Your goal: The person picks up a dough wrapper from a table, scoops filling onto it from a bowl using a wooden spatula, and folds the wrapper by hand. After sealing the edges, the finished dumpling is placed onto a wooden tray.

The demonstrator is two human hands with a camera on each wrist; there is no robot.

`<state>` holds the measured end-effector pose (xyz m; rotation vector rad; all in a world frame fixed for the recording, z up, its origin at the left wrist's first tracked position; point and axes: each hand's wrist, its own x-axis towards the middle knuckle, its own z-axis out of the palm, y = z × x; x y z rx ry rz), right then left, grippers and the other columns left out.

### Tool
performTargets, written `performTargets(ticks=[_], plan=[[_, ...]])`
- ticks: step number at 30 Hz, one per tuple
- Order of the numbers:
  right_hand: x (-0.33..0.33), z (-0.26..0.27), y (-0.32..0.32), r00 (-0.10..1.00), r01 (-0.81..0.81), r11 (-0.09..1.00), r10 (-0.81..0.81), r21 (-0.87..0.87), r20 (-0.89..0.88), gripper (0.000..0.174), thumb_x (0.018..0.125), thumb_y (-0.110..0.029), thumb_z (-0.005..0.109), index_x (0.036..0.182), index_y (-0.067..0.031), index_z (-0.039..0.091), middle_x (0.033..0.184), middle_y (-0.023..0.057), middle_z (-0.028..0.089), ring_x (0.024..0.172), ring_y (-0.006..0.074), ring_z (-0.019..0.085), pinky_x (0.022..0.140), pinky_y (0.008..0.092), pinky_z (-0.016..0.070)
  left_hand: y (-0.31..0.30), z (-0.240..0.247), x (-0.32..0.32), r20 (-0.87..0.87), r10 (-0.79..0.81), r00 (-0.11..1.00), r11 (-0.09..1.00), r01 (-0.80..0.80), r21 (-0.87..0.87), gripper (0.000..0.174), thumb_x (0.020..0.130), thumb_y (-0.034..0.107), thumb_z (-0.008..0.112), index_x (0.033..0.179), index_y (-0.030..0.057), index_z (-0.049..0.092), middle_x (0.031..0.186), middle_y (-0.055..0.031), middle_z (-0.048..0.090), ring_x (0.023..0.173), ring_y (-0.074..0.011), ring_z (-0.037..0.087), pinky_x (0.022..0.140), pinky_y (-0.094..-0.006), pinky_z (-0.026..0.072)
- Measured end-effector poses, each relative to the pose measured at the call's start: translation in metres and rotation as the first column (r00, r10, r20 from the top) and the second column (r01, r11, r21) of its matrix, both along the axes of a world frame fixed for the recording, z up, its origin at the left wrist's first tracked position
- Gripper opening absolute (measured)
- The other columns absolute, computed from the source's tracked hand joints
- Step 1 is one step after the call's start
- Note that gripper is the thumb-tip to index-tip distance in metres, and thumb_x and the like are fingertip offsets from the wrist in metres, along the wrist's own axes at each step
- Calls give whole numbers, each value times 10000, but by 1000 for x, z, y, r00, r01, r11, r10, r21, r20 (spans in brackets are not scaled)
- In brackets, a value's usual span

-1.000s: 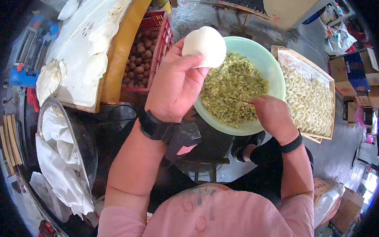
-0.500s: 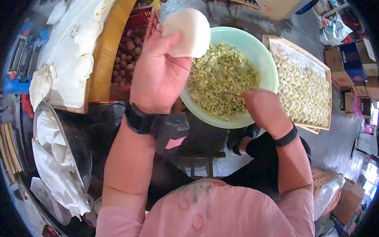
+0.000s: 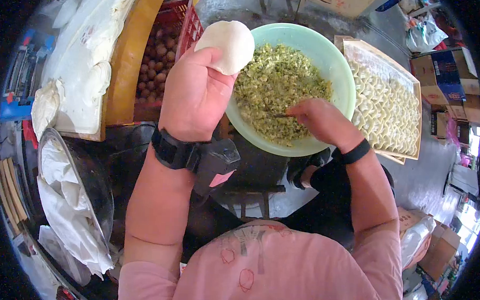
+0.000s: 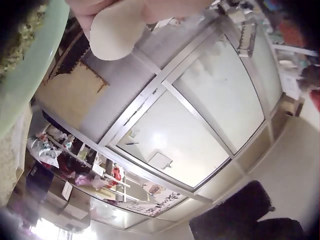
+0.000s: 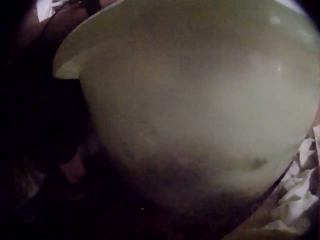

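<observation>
Pinched between the thumb and fingers of my left hand (image 3: 196,103) is a round white dumpling wrapper (image 3: 227,48), held up at the left rim of a pale green bowl (image 3: 347,82). Chopped green and yellow filling (image 3: 279,77) lies in the bowl. Over the near right part of the filling, my right hand (image 3: 328,124) grips a thin dark utensil (image 3: 281,115), its far end down at the filling. The left wrist view has the wrapper (image 4: 117,31) at its top. The bowl's outer wall (image 5: 200,100) fills most of the right wrist view.
Right of the bowl, a wooden tray (image 3: 420,103) carries rows of dumplings. A red crate (image 3: 191,24) with round brown things stands at the left, beside a board (image 3: 83,110) bearing dough. A metal basin (image 3: 111,209) with white cloth sits nearer on the left.
My left hand has drawn the wrapper slightly left, away from over the bowl. My right hand has moved left with the utensil, further over the filling. The head view has shifted a little.
</observation>
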<state>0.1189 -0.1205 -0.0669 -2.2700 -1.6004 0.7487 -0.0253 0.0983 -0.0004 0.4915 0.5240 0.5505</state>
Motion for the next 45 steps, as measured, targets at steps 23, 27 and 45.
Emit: performTargets(ticks=[23,27,45], plan=[[30,46,-18,704,355,934,-248,27,-666,254,953,-62,550,1151,5,694,869,14,658,903,128,608,855,273,486,-34,-75,-10,-197,-323,926,861,374,345,412,1097,246,294,1333,-20,502,1343,-159,565,1235,-280,561,1060,-393,441],[21,38,-16,750,427,892,-259,146,-609,270,958,-21,526,1175,-6,686,886,26,649,882,148,608,865,287,490,-60,-50,8,-3,-260,966,932,250,-263,469,1104,330,253,1382,7,450,1374,-148,545,1263,-273,543,1089,-421,427],[-1,40,-17,969,30,921,-122,387,214,432,779,-7,624,1185,-134,701,919,100,641,865,313,650,730,403,552,-56,-34,14,-11,-145,989,936,134,-325,703,1059,565,198,1306,-18,504,1288,-178,601,1210,-305,563,1062,-448,439]])
